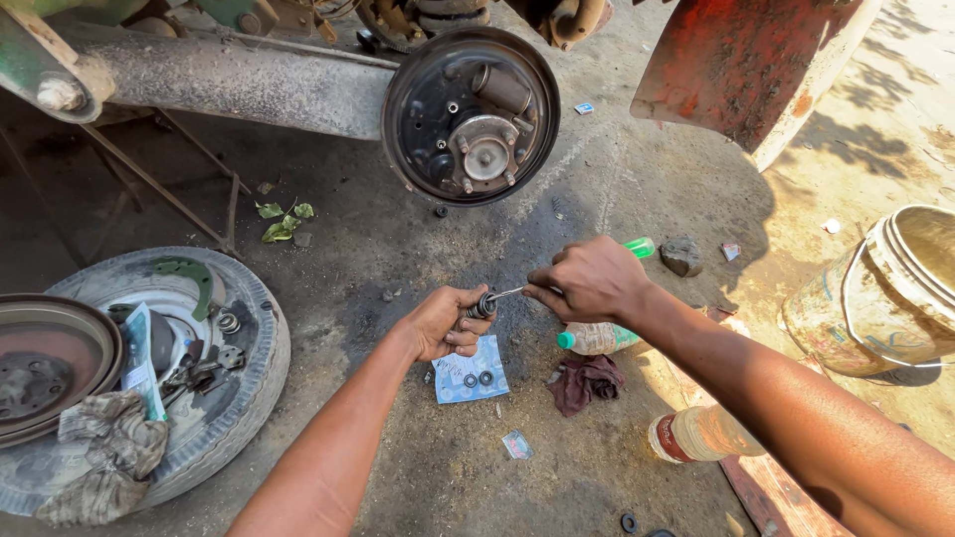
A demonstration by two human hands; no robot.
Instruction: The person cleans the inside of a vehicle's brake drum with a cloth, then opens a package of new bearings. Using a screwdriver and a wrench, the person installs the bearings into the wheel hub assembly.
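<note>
My left hand [445, 323] grips a small dark cylindrical part with a black rubber ring [484, 305] at its end. My right hand [589, 280] holds a screwdriver with a green handle [641, 247]; its thin metal shaft [505, 293] reaches left and its tip touches the rubber ring. Both hands hover over the dirt ground. Just below them lies a blue packet [471, 370] with two black rubber rings on it.
An open brake backplate with hub [471, 115] hangs on an axle at top centre. A wheel lying flat at left [214, 398] carries brake shoes, springs, a rag and a drum [45, 358]. A plastic bottle [595, 338], dark rag [585, 381], stone [681, 257], can [696, 435] and bucket [890, 293] lie right.
</note>
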